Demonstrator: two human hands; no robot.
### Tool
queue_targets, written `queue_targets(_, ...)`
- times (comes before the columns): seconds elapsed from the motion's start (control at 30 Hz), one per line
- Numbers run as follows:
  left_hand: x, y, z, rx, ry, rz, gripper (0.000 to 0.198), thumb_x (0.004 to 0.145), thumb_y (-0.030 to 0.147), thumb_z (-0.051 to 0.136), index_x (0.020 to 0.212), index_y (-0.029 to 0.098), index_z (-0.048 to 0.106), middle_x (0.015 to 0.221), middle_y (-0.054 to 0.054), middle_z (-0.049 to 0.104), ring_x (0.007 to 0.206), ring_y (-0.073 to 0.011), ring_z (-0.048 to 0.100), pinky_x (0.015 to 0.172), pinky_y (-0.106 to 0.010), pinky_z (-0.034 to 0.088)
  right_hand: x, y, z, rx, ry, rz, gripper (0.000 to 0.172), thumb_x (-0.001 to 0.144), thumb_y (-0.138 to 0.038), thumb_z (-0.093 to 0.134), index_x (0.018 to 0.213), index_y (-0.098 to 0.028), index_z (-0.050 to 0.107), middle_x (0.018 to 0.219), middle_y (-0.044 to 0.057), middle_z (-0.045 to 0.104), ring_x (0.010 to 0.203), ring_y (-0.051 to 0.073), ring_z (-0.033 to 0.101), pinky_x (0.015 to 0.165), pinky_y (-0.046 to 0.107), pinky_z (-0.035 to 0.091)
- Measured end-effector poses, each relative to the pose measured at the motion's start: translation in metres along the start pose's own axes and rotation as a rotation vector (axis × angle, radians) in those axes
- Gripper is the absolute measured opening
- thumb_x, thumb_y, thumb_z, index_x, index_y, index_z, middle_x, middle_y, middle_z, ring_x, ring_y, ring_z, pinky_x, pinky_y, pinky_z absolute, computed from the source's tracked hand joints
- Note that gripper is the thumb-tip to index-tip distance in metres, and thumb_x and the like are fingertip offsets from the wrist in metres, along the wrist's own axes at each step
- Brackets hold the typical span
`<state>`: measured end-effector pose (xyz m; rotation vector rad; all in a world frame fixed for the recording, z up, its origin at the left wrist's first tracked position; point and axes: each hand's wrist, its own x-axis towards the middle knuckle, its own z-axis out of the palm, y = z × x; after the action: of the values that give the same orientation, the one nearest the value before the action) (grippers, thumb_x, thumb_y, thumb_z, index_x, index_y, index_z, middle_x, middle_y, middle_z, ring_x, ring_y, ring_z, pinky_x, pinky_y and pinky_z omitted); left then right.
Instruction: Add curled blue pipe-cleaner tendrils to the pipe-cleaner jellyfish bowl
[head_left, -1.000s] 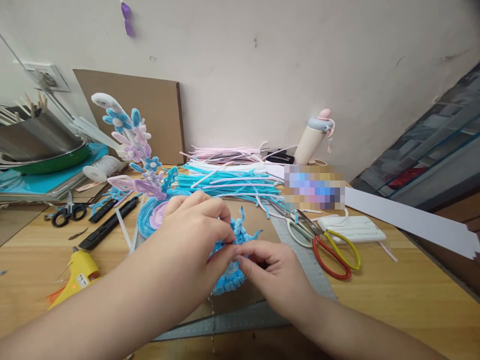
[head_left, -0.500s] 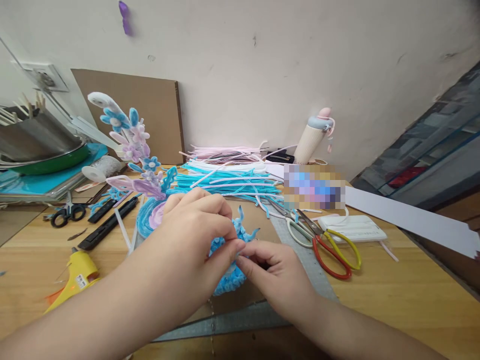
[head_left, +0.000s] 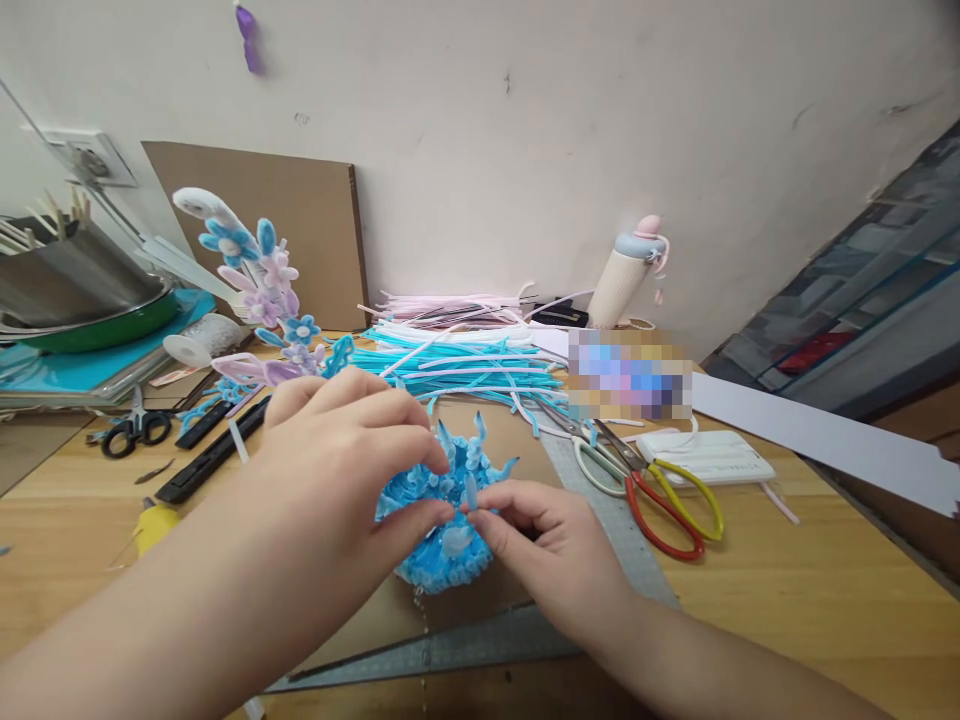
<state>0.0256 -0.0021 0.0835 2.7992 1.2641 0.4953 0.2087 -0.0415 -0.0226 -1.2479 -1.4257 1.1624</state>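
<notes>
On the cardboard in front of me lies a round blue chenille-stem piece [head_left: 431, 570] with a ruffled rim and several pointed tips standing up from it. My right hand [head_left: 544, 535], at its right side, pinches a small light blue chenille stem bit [head_left: 470, 490] between thumb and forefinger, over the middle of the piece. My left hand [head_left: 360, 450] arches over the left part and hides some of it. Its thumb and forefinger are apart, with nothing visible between them. A thin beaded strand [head_left: 424, 630] hangs from the front of the piece.
Behind the hands are blue chenille stems [head_left: 457, 360] and pink ones [head_left: 450, 308]. Red-and-yellow-handled scissors [head_left: 675, 505] and a white power bank [head_left: 705, 457] lie to the right. A chenille flower stalk [head_left: 262, 275], black scissors [head_left: 136, 430] and a partly hidden yellow glue gun [head_left: 154, 525] are left.
My left hand has shifted left and its thumb and forefinger have parted, uncovering more of the blue piece. My right hand stays nearly in place, and the bit it pinches now shows.
</notes>
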Motion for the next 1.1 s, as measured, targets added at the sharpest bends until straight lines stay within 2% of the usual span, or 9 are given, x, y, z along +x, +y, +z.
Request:
queue_targets(0.07, 0.001, 0.003, 0.005, -0.011, -0.031, 0.007, 0.003, 0.078, 0.029, 0.069, 0.077, 0.03, 0.071, 0.085, 0.003, 0.071, 0.091, -0.0268, 0.056, 0.082, -0.044, 0.028, -0.001, -0.001, 0.0, 0.003, 0.001, 0.009, 0.021, 0.081, -0.036, 0.06, 0.08, -0.017, 0.07, 0.055, -0.004, 0.048, 0.05, 0.011, 0.041, 0.048, 0.024, 0.035)
queue_targets(0.23, 0.005, 0.004, 0.012, -0.044, -0.022, 0.015, 0.018, 0.083, 0.024, 0.061, 0.069, 0.028, 0.071, 0.077, 0.003, 0.072, 0.085, -0.0244, 0.059, 0.078, -0.042, 0.028, -0.002, -0.004, -0.002, 0.017, -0.016, -0.033, 0.02, 0.084, -0.034, 0.057, 0.079, -0.017, 0.068, 0.055, -0.004, 0.047, 0.049, 0.011, 0.042, 0.048, 0.024, 0.035)
queue_targets(0.37, 0.004, 0.003, 0.013, -0.056, 0.005, 0.007, 0.014, 0.081, 0.024, 0.063, 0.072, 0.029, 0.072, 0.077, 0.003, 0.072, 0.085, -0.0248, 0.06, 0.076, -0.041, 0.028, -0.001, -0.01, -0.006, -0.008, -0.042, -0.121, 0.03, 0.091, -0.033, 0.05, 0.068, -0.019, 0.063, 0.05, -0.005, 0.047, 0.048, 0.011, 0.043, 0.049, 0.024, 0.036)
queue_targets(0.5, 0.003, 0.005, 0.013, -0.038, 0.027, 0.007, 0.016, 0.081, 0.019, 0.06, 0.077, 0.028, 0.071, 0.078, 0.002, 0.072, 0.082, -0.0246, 0.06, 0.074, -0.041, 0.03, 0.002, -0.017, -0.008, -0.036, -0.081, -0.128, 0.036, 0.089, -0.028, 0.05, 0.055, -0.02, 0.054, 0.048, -0.004, 0.048, 0.051, 0.011, 0.046, 0.052, 0.024, 0.037)
queue_targets(0.57, 0.003, 0.006, 0.014, -0.033, 0.029, -0.005, 0.015, 0.08, 0.019, 0.06, 0.078, 0.029, 0.071, 0.077, 0.001, 0.072, 0.083, -0.025, 0.06, 0.074, -0.041, 0.031, 0.003, -0.018, -0.006, -0.043, -0.089, -0.099, 0.031, 0.088, -0.027, 0.05, 0.06, -0.019, 0.059, 0.05, -0.004, 0.048, 0.05, 0.011, 0.046, 0.05, 0.024, 0.037)
queue_targets(0.63, 0.003, 0.007, 0.014, -0.03, 0.036, -0.015, 0.014, 0.079, 0.02, 0.06, 0.078, 0.029, 0.071, 0.077, 0.001, 0.072, 0.084, -0.0257, 0.06, 0.074, -0.041, 0.031, 0.002, -0.015, -0.004, -0.046, -0.076, -0.052, 0.023, 0.088, -0.029, 0.052, 0.074, -0.018, 0.067, 0.053, -0.004, 0.051, 0.049, 0.011, 0.046, 0.047, 0.023, 0.036)
queue_targets(0.73, 0.002, 0.007, 0.014, -0.038, 0.042, -0.013, 0.011, 0.079, 0.022, 0.062, 0.076, 0.029, 0.071, 0.075, 0.001, 0.071, 0.083, -0.0258, 0.059, 0.073, -0.041, 0.03, 0.002, -0.008, -0.002, -0.086, -0.031, -0.015, 0.022, 0.088, -0.033, 0.053, 0.09, -0.019, 0.069, 0.055, -0.004, 0.051, 0.048, 0.011, 0.047, 0.045, 0.023, 0.034)
queue_targets(0.9, 0.001, 0.006, 0.014, -0.041, 0.043, 0.0, 0.012, 0.078, 0.02, 0.063, 0.076, 0.028, 0.071, 0.075, 0.001, 0.071, 0.082, -0.0256, 0.06, 0.073, -0.041, 0.03, 0.005, -0.01, -0.007, -0.339, 0.011, -0.12, 0.025, 0.092, -0.035, 0.053, 0.108, -0.027, 0.07, 0.054, -0.004, 0.055, 0.048, 0.012, 0.047, 0.047, 0.024, 0.034)
queue_targets(1.1, 0.004, 0.007, 0.013, -0.004, 0.023, -0.005, 0.017, 0.076, 0.015, 0.061, 0.075, 0.027, 0.073, 0.073, -0.001, 0.072, 0.076, -0.0242, 0.061, 0.071, -0.041, 0.034, 0.015, -0.023, -0.009, -0.565, -0.008, -0.191, 0.025, 0.088, -0.031, 0.059, 0.109, -0.033, 0.073, 0.065, -0.003, 0.07, 0.053, 0.015, 0.056, 0.052, 0.026, 0.038)
